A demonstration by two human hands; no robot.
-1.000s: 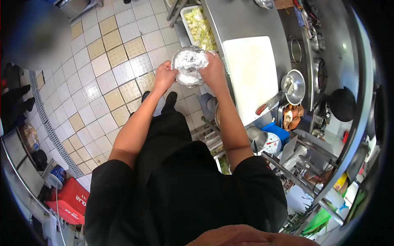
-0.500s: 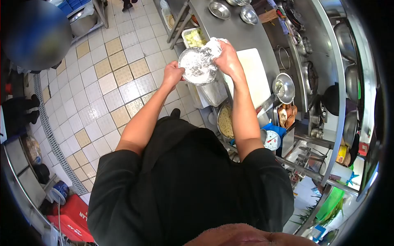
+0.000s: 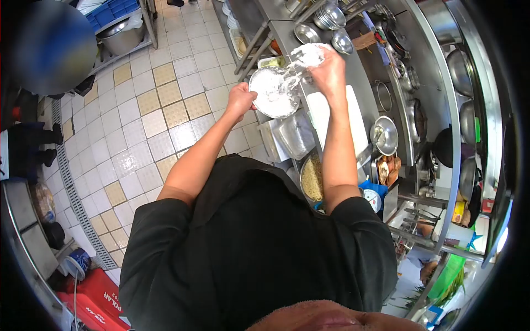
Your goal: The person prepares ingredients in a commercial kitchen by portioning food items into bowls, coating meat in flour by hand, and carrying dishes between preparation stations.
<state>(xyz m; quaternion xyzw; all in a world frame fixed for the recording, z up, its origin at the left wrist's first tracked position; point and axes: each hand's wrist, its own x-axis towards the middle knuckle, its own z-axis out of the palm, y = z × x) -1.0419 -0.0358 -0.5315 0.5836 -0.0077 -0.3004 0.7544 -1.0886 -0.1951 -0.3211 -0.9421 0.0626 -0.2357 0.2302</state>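
Observation:
My left hand (image 3: 241,100) is closed on the near-left rim of a round metal bowl (image 3: 277,116). White, creamy or powdery stuff (image 3: 270,91) covers the bowl's inside. Above and right of the bowl, my right hand (image 3: 330,70) is closed round a white clumpy mass (image 3: 309,55); its exact kind is unclear. Ragged white strands (image 3: 291,79) hang between this mass and the bowl. Both hands are out in front of my body, over the counter's left edge.
A white cutting board (image 3: 355,124) lies on the steel counter (image 3: 284,33). Small metal bowls (image 3: 307,33) stand farther along it. Nearby are a clear container (image 3: 297,135), a bowl of yellowish food (image 3: 313,179), another metal bowl (image 3: 385,135) and a scale (image 3: 372,199). Tiled floor (image 3: 124,146) lies left.
My right hand has moved up and right, drawing the white mass away from the bowl. My left hand and the bowl have shifted slightly right. The camera view has shifted somewhat.

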